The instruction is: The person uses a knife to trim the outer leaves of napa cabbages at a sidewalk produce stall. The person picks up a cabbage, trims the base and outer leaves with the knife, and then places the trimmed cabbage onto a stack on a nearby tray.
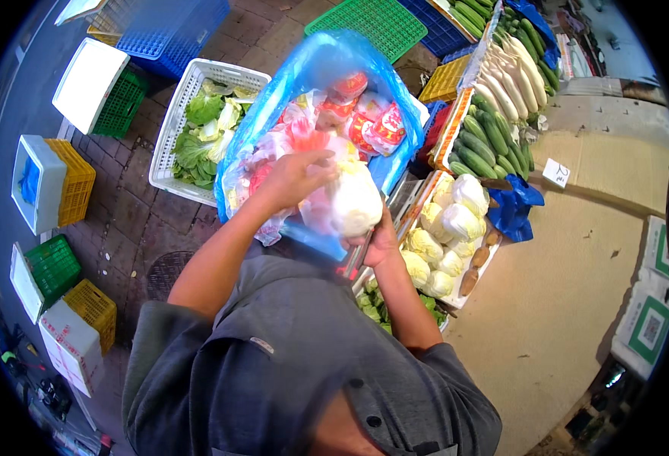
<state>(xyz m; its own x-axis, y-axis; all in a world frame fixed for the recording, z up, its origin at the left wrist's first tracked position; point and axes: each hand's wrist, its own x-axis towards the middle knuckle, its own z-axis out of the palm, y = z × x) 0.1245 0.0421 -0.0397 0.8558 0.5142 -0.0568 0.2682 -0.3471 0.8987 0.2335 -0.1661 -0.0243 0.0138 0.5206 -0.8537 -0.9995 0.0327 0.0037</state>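
Observation:
My right hand [382, 242] cups the right side of a pale Chinese cabbage [355, 199], held over a container lined with a blue plastic bag [243, 137]. My left hand [301, 179] is at the cabbage's upper left, fingers curled together by thin pinkish wrapping; what they pinch is hidden. Inside the blue bag lie several bundles in red-and-white printed plastic [384, 129], beside a bright red tuft [308, 137]. Part of the cabbage is blurred, so I cannot tell how far the wrapping covers it.
To the left stands a white crate [169, 129] of leafy greens. At right are a tray of Chinese cabbages [460, 220], cucumbers [494, 133], white radishes [513, 76] and a cardboard-covered surface [570, 243]. A green crate [368, 23] sits beyond; yellow crates [80, 182] line the far left.

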